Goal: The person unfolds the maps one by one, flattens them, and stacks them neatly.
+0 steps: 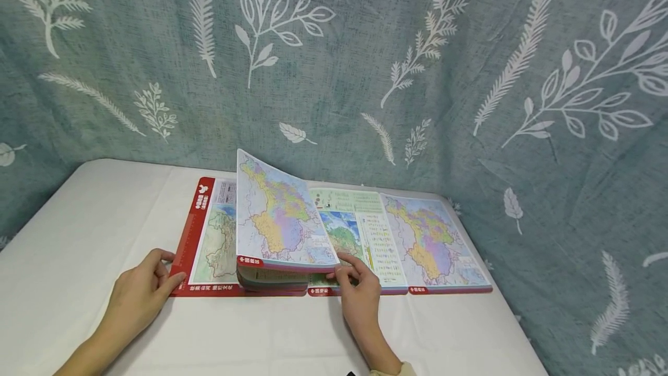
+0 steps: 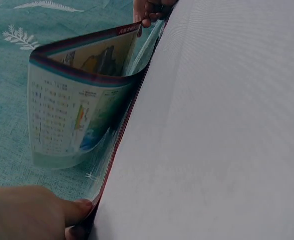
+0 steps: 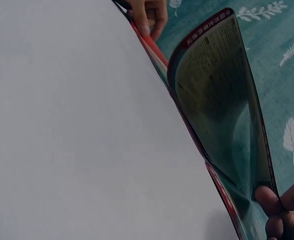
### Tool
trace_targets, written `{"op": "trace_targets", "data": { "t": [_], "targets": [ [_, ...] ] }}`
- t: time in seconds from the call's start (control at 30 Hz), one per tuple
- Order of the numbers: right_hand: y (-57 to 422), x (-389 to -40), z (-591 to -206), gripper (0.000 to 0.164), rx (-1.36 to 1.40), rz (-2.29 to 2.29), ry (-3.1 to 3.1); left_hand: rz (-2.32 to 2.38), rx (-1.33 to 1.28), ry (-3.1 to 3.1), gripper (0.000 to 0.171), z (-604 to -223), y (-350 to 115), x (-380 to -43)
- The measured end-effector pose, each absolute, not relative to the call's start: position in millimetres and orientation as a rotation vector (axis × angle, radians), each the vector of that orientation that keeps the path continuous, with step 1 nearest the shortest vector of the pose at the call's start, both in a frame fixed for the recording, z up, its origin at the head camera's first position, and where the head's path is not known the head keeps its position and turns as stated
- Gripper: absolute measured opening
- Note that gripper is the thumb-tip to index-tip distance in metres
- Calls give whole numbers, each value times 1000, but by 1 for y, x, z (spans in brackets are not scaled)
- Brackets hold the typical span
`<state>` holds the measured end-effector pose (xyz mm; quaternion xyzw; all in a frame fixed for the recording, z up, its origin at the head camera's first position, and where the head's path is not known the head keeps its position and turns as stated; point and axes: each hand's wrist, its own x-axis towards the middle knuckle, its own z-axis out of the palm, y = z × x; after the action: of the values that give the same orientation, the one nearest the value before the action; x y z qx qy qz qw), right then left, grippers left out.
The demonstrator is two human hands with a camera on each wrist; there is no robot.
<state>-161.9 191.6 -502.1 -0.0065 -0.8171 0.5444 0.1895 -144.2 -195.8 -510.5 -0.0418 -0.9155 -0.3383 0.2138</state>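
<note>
while left hand (image 1: 140, 290) pins, right hand (image 1: 357, 286) lifts map panel (image 1: 276, 216).

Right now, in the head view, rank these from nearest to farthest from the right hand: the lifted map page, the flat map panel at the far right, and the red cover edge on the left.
1. Lifted map page: pinched at its corner by the right hand.
2. Flat map panel: lying to the hand's right.
3. Red cover edge: far left, by the left hand.
</note>
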Motion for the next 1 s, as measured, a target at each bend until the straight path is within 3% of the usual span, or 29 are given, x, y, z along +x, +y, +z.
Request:
{"op": "trace_targets", "data": {
  "t": [0.33,1.0],
  "targets": [
    [213,-161,-493,22,-164,1557,-2273,-927,-90,-2565,40,-508,-194,-144],
    [233,-168,-500,21,-177,1505,-2261,-941,-102,-2562,41,-509,-195,-143]
  ]
}}
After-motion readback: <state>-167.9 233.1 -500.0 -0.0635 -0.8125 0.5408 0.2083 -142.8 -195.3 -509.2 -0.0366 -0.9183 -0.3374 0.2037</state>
